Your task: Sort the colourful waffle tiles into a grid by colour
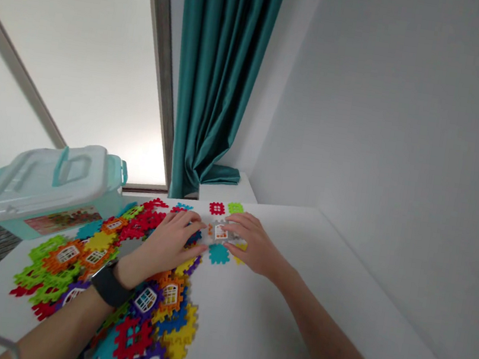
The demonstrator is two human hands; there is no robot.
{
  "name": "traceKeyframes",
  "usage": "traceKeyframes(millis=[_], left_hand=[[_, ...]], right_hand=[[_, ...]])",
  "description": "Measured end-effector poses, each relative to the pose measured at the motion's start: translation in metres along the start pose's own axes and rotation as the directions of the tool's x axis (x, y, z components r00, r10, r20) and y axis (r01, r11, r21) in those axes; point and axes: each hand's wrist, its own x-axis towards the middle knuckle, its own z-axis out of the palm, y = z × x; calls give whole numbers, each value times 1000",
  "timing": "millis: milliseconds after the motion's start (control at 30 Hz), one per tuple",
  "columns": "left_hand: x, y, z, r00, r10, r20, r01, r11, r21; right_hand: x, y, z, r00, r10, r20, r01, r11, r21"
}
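Between my hands lies a pale, partly see-through piece with a white window grid [221,232] and a bit of orange at its left edge. My right hand [254,245] has its fingertips and thumb around its right side. My left hand [175,234], with a black watch on the wrist, is at its left with thumb and fingers apart; no held piece shows there. Just below sits a teal notched tile [219,254], with a yellow tile [240,254] partly under my right hand. Beyond are a red window tile [217,208] and a lime green tile [236,208].
A heap of colourful notched tiles [182,336] spreads beneath and around my left arm on the white table [252,337]. A lidded plastic box [77,209] stands at the left. A wall [390,136] borders the right side; a green curtain [218,80] hangs behind.
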Motion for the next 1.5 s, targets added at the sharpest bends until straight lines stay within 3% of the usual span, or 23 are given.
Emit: traceKeyframes(millis=[200, 467, 1067, 1500], left_hand=[[-1, -1, 14, 984, 74, 159, -65, 996, -64], [-2, -2, 18, 967, 98, 234, -97, 995, -17], [-2, 3, 13, 937, 28, 349, -35, 999, 13], [-3, -1, 15, 939, 56, 340, -59, 998, -3]], right_hand=[[-19, 41, -9, 985, 168, 46, -169, 986, -1], [-16, 67, -6, 915, 290, 282, -305, 952, 12], [-12, 71, -1, 842, 389, 374, -424, 906, 11], [-10, 68, -1, 822, 408, 398, -428, 903, -43]])
